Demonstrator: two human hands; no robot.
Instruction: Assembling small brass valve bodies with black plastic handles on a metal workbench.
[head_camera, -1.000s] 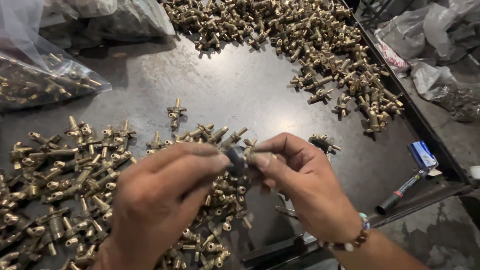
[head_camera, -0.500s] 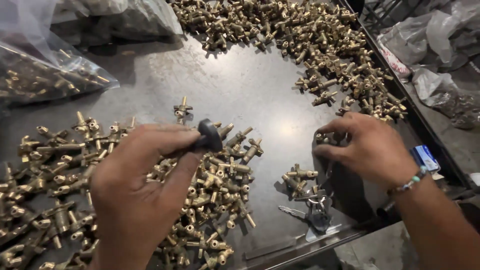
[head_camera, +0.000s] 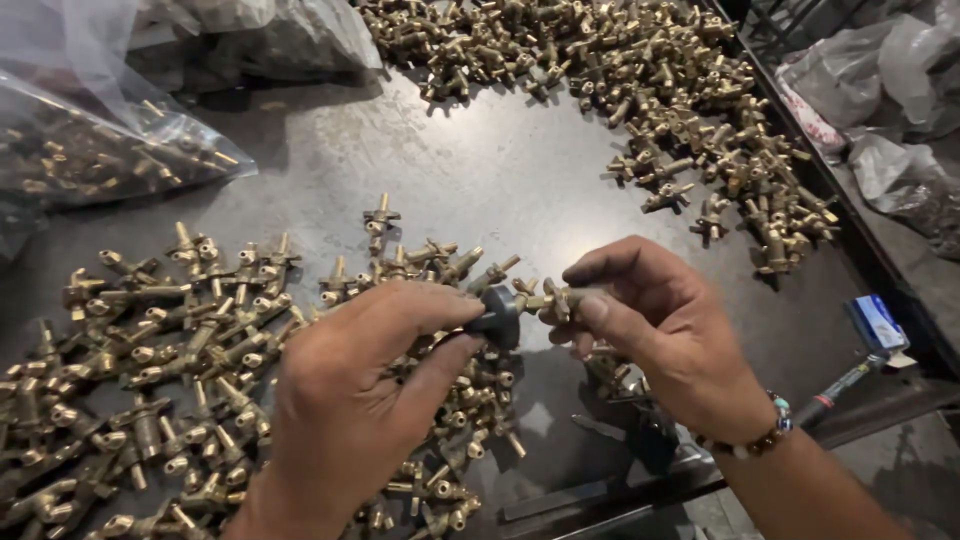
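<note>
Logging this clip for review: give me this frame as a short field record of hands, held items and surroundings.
left hand: pinches a black knob
right hand: holds a brass valve fitting against the knob
table: dark metal
near pile: brass fittings under the left hand
far pile: brass fittings, upper right
plastic bag: holds more parts, upper left

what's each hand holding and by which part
Left hand pinches a black knob by its rim; right hand holds a brass valve fitting by its body.
</note>
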